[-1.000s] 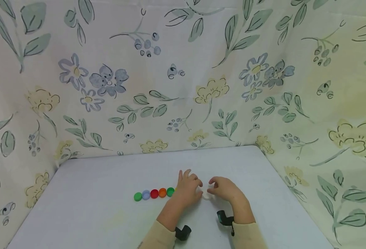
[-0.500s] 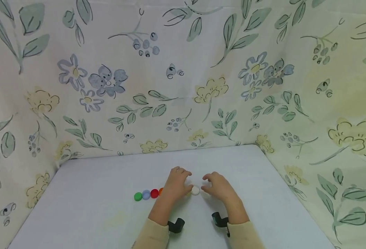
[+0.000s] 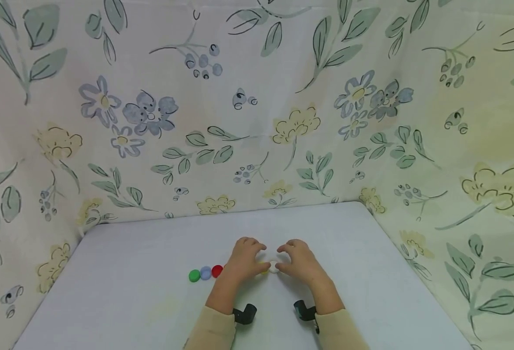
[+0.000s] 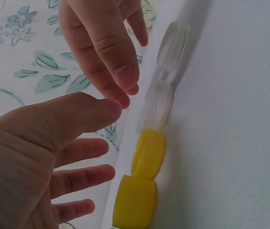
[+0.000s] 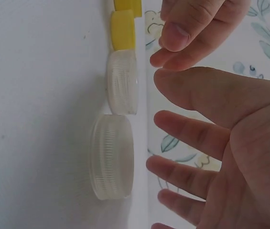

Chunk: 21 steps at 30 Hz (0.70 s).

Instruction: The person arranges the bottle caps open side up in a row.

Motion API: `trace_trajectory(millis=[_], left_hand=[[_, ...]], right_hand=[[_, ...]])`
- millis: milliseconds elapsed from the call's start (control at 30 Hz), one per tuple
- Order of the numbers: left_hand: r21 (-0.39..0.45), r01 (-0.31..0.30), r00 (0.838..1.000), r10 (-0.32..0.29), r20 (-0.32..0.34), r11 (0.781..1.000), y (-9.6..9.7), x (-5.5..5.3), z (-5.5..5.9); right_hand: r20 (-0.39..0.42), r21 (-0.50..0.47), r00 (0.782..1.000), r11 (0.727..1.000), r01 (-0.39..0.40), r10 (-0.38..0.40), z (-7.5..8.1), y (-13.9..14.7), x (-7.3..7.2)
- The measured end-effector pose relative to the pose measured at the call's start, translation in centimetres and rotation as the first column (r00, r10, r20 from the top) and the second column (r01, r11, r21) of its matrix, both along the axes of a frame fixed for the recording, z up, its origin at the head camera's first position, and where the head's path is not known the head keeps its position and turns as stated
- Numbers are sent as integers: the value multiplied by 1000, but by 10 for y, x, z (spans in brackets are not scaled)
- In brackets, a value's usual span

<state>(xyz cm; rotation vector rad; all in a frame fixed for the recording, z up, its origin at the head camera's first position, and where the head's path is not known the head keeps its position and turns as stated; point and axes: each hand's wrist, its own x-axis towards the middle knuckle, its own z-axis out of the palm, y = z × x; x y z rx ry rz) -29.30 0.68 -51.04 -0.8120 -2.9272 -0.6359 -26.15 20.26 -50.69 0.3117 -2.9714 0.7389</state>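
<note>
A row of bottle caps lies on the white table. At its left end in the head view are a green cap, a light blue cap and a red cap; my left hand hides the caps beyond. A yellow cap and a clear whitish cap show between the hands. My right hand hovers at the row's right end, fingers spread and bent. Both wrist views show two clear caps, such as the larger end one, beside yellow ones. Neither hand grips a cap.
The white tabletop is backed by a floral cloth, which also runs along the left and right sides. Black wrist mounts stick out inward from both beige sleeves.
Both hands have moved left, the right one now closer over the row's end. The left hand now covers the orange and second green caps, and the whitish cap shows between the thumbs.
</note>
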Motion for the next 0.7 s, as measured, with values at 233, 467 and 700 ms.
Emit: trace_trajectory(millis=[233,467,700], left_hand=[[-43,36,999,-38,-36,998,2,-1,-7],[-74,62,997,-65,-37,995,7,-3,-15],[-65,52,999,-52,0,997,10,-1,-14]], right_hand=[[-18,65,999,997,-29,30,-6,0,-2],[29,77,1000,997,-14,12,-9,-1,-3],[35,62,999,998,-4,2,-9,-1,-3]])
